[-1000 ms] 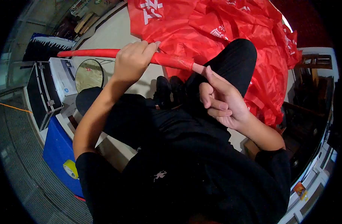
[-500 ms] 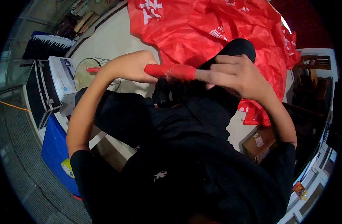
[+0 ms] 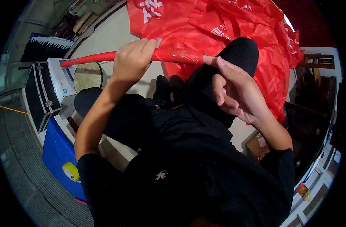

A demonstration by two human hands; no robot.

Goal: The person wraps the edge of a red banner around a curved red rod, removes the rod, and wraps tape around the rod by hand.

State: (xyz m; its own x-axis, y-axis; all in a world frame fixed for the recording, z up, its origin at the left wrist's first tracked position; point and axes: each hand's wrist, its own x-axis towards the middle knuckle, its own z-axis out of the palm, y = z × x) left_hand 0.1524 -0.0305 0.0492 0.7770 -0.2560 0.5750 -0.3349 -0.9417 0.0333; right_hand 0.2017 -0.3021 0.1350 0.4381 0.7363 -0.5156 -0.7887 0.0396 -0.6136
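Head camera: a red roll (image 3: 176,56) runs through the left hand (image 3: 132,60), whose fingers wrap around it, to the right hand (image 3: 243,90) at its end, fingers partly curled, grip unclear; crumpled red sheeting (image 3: 203,22) spreads beyond.

Long red roll (image 3: 174,55) — held crosswise in left hand (image 3: 133,59) — right end shiny

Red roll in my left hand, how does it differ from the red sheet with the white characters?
The red roll is long and narrow, while the red sheet is broad and crumpled. The roll is held up in your left hand; the sheet lies spread over the floor. The roll shows no print on its visible side, whereas the sheet carries white characters. Both are red and slightly shiny.
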